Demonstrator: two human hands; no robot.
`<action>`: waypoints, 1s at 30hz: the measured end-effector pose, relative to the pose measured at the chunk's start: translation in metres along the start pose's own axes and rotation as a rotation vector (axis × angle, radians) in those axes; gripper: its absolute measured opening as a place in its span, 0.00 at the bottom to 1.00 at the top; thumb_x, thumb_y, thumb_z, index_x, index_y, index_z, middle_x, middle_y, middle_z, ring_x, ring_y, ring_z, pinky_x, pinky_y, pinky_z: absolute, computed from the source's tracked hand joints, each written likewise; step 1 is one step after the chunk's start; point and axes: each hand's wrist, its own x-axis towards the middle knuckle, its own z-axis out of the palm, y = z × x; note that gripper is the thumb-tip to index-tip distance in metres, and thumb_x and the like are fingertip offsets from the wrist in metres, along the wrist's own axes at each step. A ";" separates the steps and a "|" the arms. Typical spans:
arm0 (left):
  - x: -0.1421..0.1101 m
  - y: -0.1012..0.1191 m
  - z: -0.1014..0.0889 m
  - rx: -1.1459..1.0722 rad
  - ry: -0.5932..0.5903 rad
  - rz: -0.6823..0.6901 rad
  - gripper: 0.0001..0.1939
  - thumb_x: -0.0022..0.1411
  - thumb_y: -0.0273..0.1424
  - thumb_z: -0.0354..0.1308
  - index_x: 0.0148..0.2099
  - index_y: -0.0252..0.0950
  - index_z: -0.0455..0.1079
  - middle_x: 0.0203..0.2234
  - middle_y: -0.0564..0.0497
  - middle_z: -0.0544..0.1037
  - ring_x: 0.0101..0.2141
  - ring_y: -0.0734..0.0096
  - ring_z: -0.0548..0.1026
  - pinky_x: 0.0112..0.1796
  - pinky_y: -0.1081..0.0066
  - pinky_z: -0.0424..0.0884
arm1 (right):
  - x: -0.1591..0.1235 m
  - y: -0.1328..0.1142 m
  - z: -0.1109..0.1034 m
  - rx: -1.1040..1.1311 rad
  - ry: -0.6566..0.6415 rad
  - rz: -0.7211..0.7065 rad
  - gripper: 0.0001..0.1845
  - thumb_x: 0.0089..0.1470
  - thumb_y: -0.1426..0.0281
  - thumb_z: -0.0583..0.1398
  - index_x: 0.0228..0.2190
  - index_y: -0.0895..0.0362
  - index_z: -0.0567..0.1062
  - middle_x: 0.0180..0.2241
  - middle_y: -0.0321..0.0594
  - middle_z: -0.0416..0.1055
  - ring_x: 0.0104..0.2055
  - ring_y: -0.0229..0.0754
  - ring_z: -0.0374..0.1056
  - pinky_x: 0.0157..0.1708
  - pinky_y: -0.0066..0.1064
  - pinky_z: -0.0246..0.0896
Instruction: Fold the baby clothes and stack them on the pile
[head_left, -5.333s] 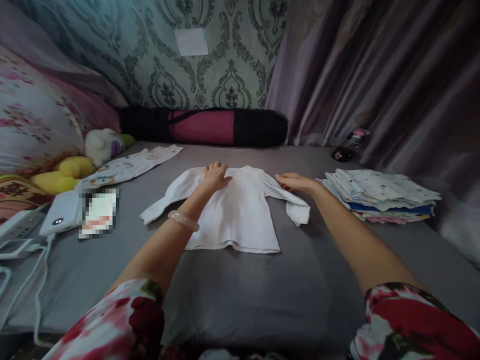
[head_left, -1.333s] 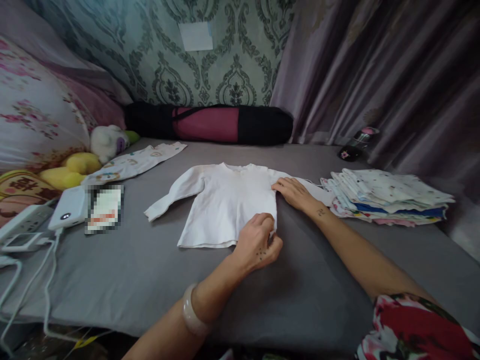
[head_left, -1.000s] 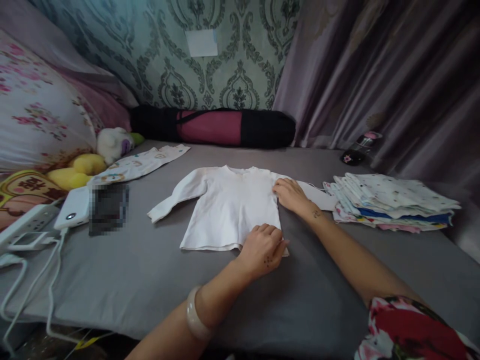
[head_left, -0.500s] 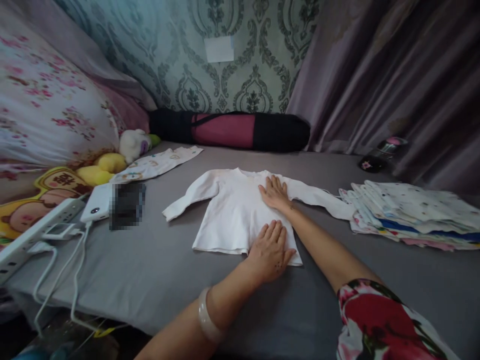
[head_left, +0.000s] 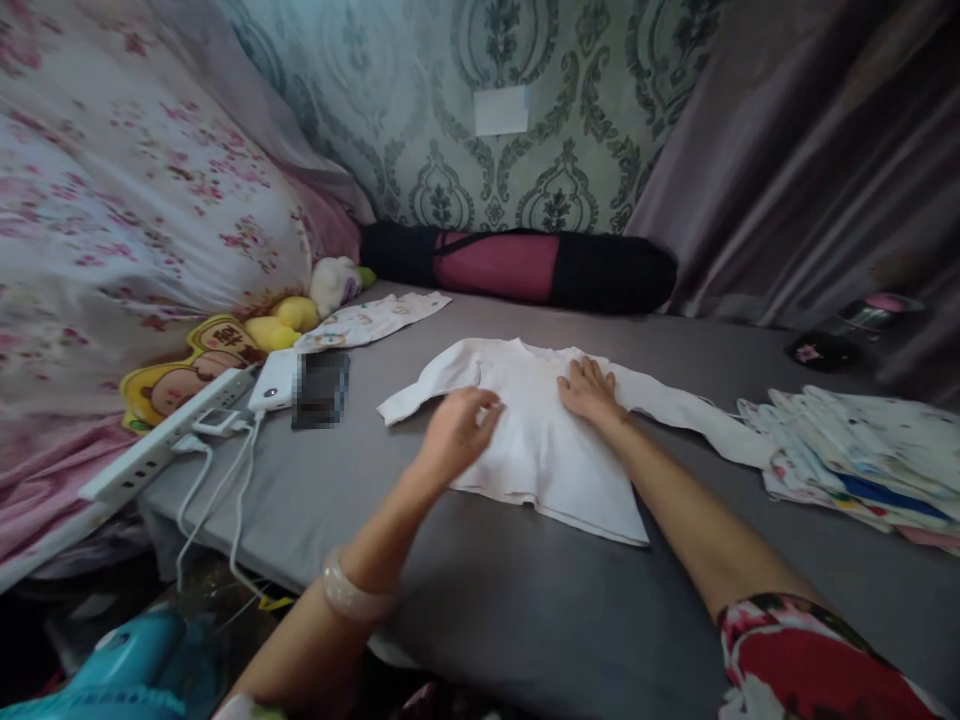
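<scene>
A white long-sleeved shirt (head_left: 536,440) lies spread on the grey sheet (head_left: 480,580), collar away from me and both sleeves stretched out sideways. My right hand (head_left: 592,392) rests flat on the upper right of its chest, fingers spread. Over the shirt's left side, near the armpit, is my left hand (head_left: 459,432), its fingers loosely bent and nothing seen between them. Whether it touches the cloth I cannot tell. The left hand covers part of the side seam.
At right, a stack of folded clothes (head_left: 855,460) meets the shirt's right cuff. A printed garment (head_left: 382,320), plush toys (head_left: 289,322), a white power bank (head_left: 275,380) and a power strip (head_left: 169,440) with cables are leftward. A black-and-red long bag (head_left: 499,268) lies along the wall.
My left hand has lifted off the shirt's lower right hem and moved to its left side. My right hand stays on the chest. The view has turned left.
</scene>
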 end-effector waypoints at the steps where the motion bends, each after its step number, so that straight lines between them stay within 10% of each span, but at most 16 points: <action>1: 0.003 -0.022 -0.011 0.058 0.047 -0.092 0.11 0.66 0.33 0.50 0.40 0.36 0.73 0.35 0.46 0.79 0.37 0.65 0.75 0.43 0.67 0.70 | -0.001 -0.007 -0.001 -0.003 0.034 -0.028 0.30 0.64 0.63 0.44 0.62 0.66 0.57 0.67 0.57 0.44 0.69 0.56 0.39 0.64 0.57 0.34; 5: 0.012 -0.099 -0.040 0.363 0.148 -0.472 0.14 0.64 0.34 0.51 0.47 0.33 0.72 0.41 0.41 0.78 0.43 0.58 0.74 0.47 0.61 0.67 | -0.003 -0.043 -0.003 0.055 0.063 -0.152 0.29 0.64 0.67 0.43 0.62 0.66 0.56 0.67 0.56 0.46 0.69 0.53 0.40 0.65 0.54 0.34; 9: 0.019 -0.132 -0.050 0.389 -0.152 -0.671 0.20 0.59 0.42 0.57 0.47 0.32 0.71 0.45 0.39 0.77 0.46 0.55 0.74 0.44 0.66 0.68 | 0.004 -0.080 0.001 0.137 -0.016 -0.246 0.28 0.65 0.67 0.42 0.63 0.65 0.55 0.68 0.53 0.46 0.69 0.51 0.40 0.65 0.50 0.34; 19: 0.041 -0.146 -0.059 0.084 -0.308 -0.701 0.11 0.52 0.33 0.60 0.38 0.34 0.72 0.28 0.51 0.77 0.31 0.67 0.75 0.28 0.75 0.64 | 0.034 -0.139 0.015 0.259 -0.026 -0.312 0.27 0.64 0.70 0.41 0.62 0.64 0.57 0.66 0.50 0.51 0.68 0.46 0.45 0.64 0.39 0.43; 25: 0.073 -0.166 -0.082 0.282 0.011 -0.568 0.14 0.59 0.31 0.51 0.44 0.32 0.73 0.36 0.46 0.78 0.39 0.64 0.74 0.37 0.71 0.67 | 0.041 -0.150 0.024 0.251 -0.058 -0.203 0.30 0.66 0.67 0.39 0.65 0.65 0.51 0.68 0.47 0.45 0.70 0.46 0.39 0.66 0.41 0.36; 30: 0.095 -0.188 -0.083 0.371 0.037 -0.572 0.18 0.61 0.30 0.50 0.51 0.35 0.72 0.47 0.43 0.77 0.47 0.59 0.73 0.44 0.68 0.67 | 0.037 -0.155 0.027 0.222 -0.037 -0.184 0.32 0.66 0.59 0.39 0.66 0.59 0.50 0.68 0.50 0.44 0.70 0.49 0.37 0.65 0.45 0.33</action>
